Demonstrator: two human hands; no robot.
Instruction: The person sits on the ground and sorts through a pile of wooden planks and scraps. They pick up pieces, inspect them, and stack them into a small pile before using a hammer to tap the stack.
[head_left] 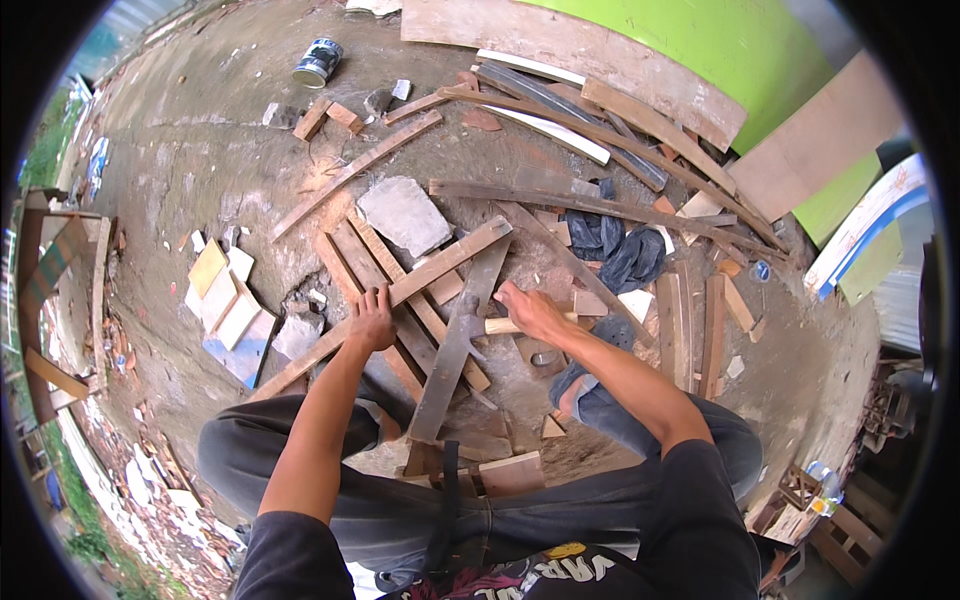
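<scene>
My left hand (372,318) is closed round a long narrow wooden strip (440,267), which slants from beside my left knee up to the far middle. Under its far end a flat grey-brown board (455,375) crosses, reaching back between my feet. My right hand (533,312) is closed over the light wooden handle of a claw hammer (502,325). Its metal head lies over the grey-brown board, claw toward me. Whether the right fingertips also pinch something small cannot be made out. More planks (375,265) lie beneath the strip, beside a pale concrete slab (405,216).
Long timbers (620,212) and dark crumpled cloth (625,250) lie to the right. Tile pieces (228,300) are heaped at left. A paint can (318,62) lies far off; a green panel (690,50) stands at far right. Wood offcuts (511,473) lie between my feet.
</scene>
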